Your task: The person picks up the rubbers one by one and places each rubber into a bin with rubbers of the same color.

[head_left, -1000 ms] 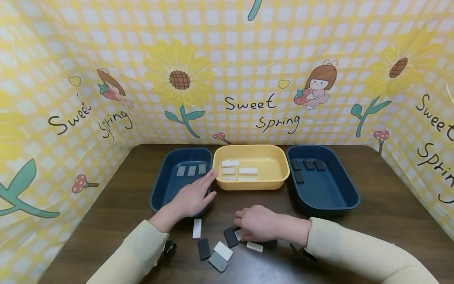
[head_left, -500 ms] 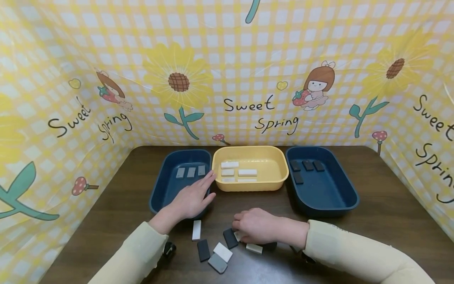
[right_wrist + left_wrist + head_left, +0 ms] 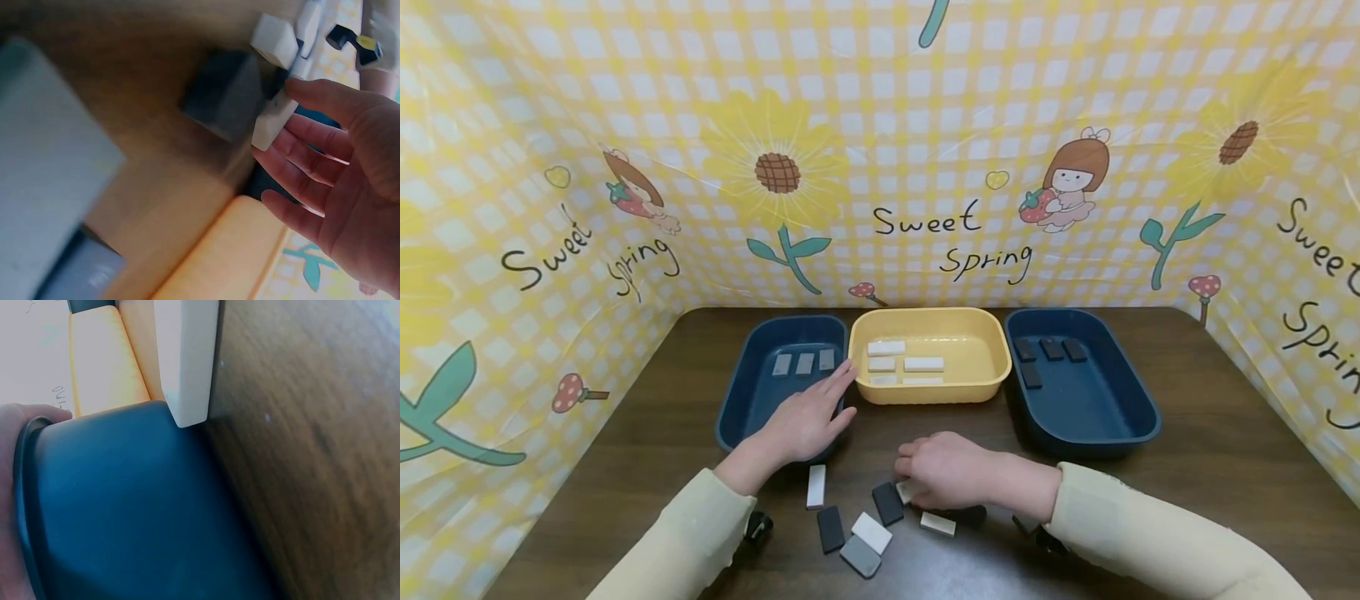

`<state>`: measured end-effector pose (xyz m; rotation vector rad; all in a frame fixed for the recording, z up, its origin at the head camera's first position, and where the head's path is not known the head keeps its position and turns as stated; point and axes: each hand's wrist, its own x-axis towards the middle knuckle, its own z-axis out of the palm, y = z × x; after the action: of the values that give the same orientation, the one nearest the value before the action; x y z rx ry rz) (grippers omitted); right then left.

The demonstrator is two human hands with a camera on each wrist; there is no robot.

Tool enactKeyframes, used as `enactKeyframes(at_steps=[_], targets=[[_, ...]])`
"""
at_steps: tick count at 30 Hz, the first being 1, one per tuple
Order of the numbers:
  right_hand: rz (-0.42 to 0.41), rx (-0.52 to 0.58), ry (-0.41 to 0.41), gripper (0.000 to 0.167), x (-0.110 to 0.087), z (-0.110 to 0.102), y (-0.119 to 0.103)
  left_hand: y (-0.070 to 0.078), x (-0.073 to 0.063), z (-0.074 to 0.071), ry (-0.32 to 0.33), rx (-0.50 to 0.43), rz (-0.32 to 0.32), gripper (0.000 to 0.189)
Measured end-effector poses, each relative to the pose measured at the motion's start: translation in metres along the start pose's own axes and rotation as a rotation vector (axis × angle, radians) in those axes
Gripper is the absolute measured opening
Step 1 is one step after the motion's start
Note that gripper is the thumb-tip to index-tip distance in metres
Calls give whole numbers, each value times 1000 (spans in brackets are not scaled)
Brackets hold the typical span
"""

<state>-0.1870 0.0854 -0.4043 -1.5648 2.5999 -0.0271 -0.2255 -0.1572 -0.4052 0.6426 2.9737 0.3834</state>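
My left hand (image 3: 805,421) rests with straight fingers over the right rim of the left blue tray (image 3: 730,417); the left wrist view shows that tray's outer wall (image 3: 125,494) close up. Low over the table, my right hand (image 3: 946,471) pinches a small white block (image 3: 273,122) between thumb and fingertips. Its back hides most of that block in the head view. Around it lie a black block (image 3: 887,503), another white block (image 3: 937,524) and a dark block (image 3: 973,515) partly covered by the hand.
Nearer the front are a white block (image 3: 872,532), a grey block (image 3: 861,556) and a black block (image 3: 831,529); one white block (image 3: 816,487) stands by the left tray. A yellow tray (image 3: 977,390) holds white blocks, the right blue tray (image 3: 1138,433) dark ones.
Both hands keep nearly the same places. My right hand shifts only slightly at the white block, and the trays stay put.
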Motion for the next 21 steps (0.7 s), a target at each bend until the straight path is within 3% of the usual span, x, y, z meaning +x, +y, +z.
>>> enactKeyframes(at_steps=[6,11,16,21], targets=[[50,46,89,23,-1,-17,9,1,0,-1,-10,-3,-11,64],[103,77,212,23,-1,-39,15,1,1,-2,-8,-10,-11,64],[193,119,325,24,6,-57,25,0,1,-1,0,-9,2,64],[288,101,386,25,16,-63,39,-1,1,0,-3,-4,4,64]])
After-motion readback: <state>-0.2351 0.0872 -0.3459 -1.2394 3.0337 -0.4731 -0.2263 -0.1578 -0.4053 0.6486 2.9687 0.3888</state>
